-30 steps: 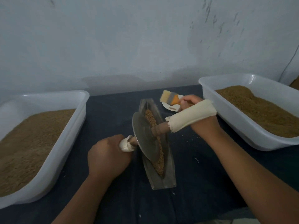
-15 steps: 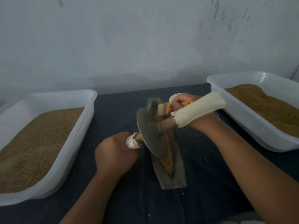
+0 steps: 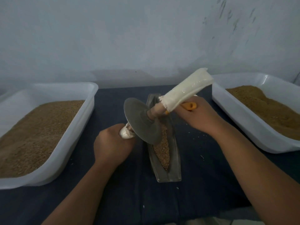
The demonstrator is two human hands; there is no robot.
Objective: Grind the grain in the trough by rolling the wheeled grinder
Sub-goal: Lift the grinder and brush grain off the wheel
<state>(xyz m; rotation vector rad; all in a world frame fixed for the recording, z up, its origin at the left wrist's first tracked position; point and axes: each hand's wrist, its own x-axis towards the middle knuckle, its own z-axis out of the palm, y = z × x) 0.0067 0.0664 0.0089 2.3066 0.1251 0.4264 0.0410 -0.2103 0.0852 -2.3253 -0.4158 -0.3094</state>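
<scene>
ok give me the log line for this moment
left hand grips left handle | wheel tilted in trough with grain | right hand holds orange brush | right handle raised

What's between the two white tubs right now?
Head view: the trough of grain lies between the left tub and right tub, the wheeled grinder tilted in it; the left hand grips its handle, the right hand holds an orange-handled brush.

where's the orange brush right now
Head view, right of centre: the orange brush is gripped in the right hand, just under the grinder's white-wrapped handle and beside the far end of the trough.
</scene>
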